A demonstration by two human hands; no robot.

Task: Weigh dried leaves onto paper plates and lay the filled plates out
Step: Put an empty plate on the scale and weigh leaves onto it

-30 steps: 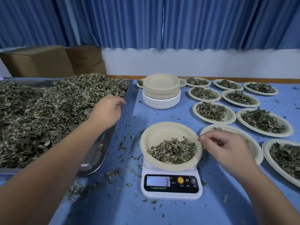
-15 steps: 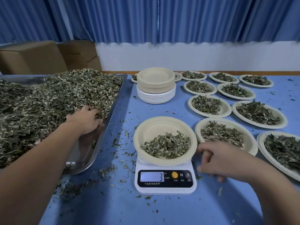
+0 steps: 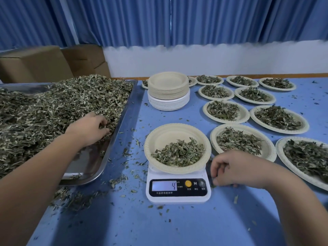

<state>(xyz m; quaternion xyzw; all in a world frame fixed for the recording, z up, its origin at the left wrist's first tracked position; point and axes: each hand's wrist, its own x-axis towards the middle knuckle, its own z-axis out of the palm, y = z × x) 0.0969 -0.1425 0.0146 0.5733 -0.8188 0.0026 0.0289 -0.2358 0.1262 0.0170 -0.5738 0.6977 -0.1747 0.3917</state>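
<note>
Head: L hand [image 3: 88, 128] curled round leaves [image 3: 53, 110], R hand [image 3: 236, 169] loose-curled by scale [image 3: 178, 196]

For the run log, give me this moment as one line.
left hand: gripping dried leaves in tray | right hand: curled, beside scale | plate on scale: partly filled

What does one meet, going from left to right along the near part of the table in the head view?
Silver metal tray of dried leaves → white digital scale bearing a beige paper plate → right hand → leaf-filled paper plate at the right edge.
</note>
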